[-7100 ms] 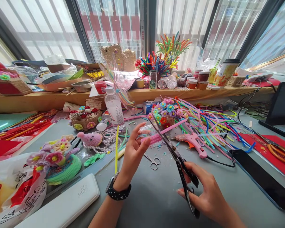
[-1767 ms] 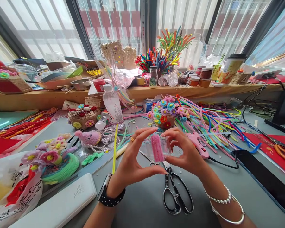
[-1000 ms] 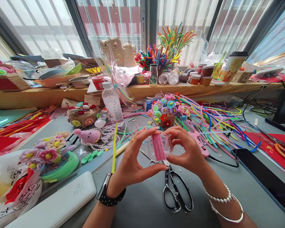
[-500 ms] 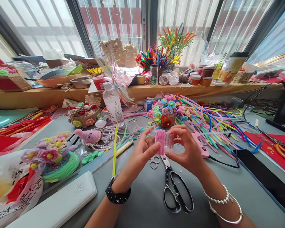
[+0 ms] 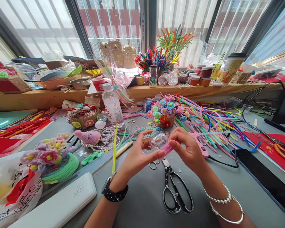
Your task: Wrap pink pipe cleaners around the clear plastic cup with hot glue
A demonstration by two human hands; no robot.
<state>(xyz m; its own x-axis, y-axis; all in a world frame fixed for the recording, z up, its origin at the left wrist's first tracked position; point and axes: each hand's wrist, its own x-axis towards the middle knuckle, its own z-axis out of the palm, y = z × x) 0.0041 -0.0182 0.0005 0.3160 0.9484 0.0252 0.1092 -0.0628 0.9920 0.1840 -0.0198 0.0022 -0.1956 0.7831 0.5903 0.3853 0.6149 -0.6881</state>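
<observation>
A small clear plastic cup [image 5: 158, 139] with a fuzzy pink strip [image 5: 166, 150] on its near side is held above the desk. My left hand [image 5: 140, 155] grips the cup between thumb and fingers, its thumb on the strip. At the strip's right end, my right hand [image 5: 186, 150] pinches with thumb and fingertips. Black-handled scissors [image 5: 174, 186] lie below the hands, and small scissors [image 5: 153, 165] show partly beneath the cup.
A flower basket [image 5: 166, 118] stands behind the hands. A pink glue gun [image 5: 200, 145] and a black phone [image 5: 263, 177] are on the right. At left lie a white power bank [image 5: 59, 202] and a water bottle [image 5: 112, 106] farther back.
The clear cup has turned and tilted, so the pink strip slants instead of standing upright. My right hand has moved from the cup's side to the strip's end, its fingers closer together.
</observation>
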